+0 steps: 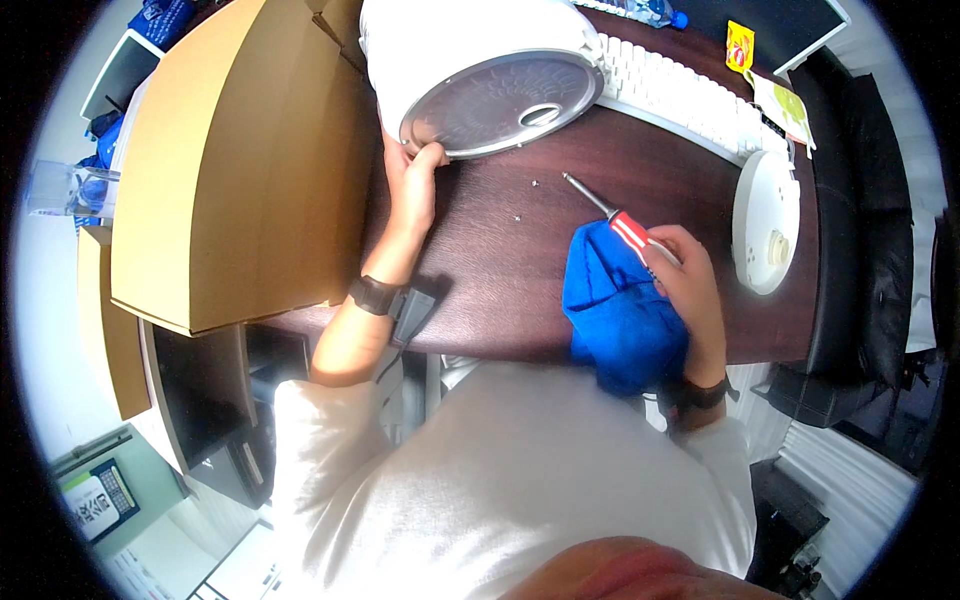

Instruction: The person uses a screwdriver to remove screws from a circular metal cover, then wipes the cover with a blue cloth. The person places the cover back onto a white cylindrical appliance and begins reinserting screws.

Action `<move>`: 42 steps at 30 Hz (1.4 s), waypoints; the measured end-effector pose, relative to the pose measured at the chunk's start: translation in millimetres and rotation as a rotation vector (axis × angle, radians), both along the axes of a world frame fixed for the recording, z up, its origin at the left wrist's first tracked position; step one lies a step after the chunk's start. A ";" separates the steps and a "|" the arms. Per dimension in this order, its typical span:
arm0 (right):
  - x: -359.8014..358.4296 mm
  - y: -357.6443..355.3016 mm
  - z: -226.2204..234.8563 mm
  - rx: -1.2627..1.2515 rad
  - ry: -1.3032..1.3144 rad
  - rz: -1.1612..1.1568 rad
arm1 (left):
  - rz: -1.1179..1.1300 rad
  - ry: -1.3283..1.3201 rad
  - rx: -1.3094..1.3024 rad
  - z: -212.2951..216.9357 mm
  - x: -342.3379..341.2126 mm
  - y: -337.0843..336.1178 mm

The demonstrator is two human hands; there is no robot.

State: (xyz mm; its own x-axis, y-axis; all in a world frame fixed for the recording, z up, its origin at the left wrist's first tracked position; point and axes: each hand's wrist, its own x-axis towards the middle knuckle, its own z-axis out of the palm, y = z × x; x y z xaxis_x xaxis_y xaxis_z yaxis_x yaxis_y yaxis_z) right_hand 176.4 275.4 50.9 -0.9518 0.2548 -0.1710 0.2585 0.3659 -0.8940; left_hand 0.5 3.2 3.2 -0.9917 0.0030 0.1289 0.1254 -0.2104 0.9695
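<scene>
1 big tan cardboard box (245,165) stands on the left. 1 long white keyboard (685,93) lies near 1 small yellow packet (740,47). 1 shiny black chair (868,240) stands right.

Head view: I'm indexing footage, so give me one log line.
left hand: gripping white cylinder | right hand: holding red-handled tool | table: blue fabric, white keyboard

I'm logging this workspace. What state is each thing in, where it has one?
White cylinder: tipped, metal end showing
Left hand: gripping the cylinder
Red-handled tool: held in right hand
Blue cloth: crumpled
Small bits: loose on table
White disc: lying apart from cylinder
Bottle: cap on
Cardboard box: open or shut, unclear
</scene>
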 end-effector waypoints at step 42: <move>-8.6 -4.4 18.5 -0.388 -0.196 0.112 | -0.586 0.543 -0.716 16.0 34.5 19.3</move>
